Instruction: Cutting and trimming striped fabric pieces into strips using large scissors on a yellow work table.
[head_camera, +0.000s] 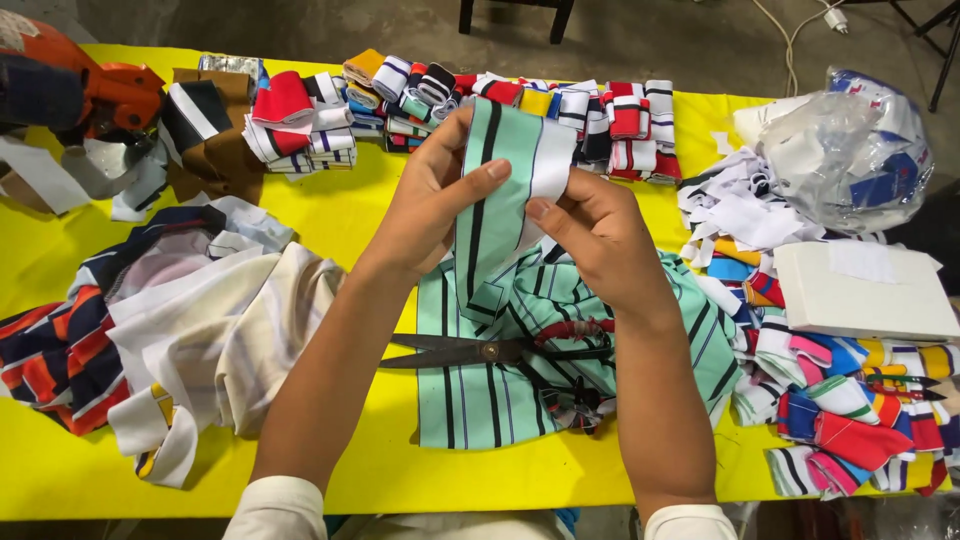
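Both hands hold up a strip of mint-green fabric with black and white stripes (505, 160) over the middle of a yellow table (340, 210). My left hand (435, 195) grips the strip's left edge, thumb on its front. My right hand (595, 240) pinches its right side lower down. Beneath the hands lies a larger piece of the same green striped cloth (500, 390), and on it rests a pair of black scissors (470, 351) with red-wrapped handles, blades pointing left.
Folded striped swatches (480, 105) line the far edge. A heap of white and striped cloth (170, 330) lies at the left, an orange machine (90, 95) at the far left. At the right are colourful swatches (850, 410), a white box (860, 290) and a plastic bag (850, 150).
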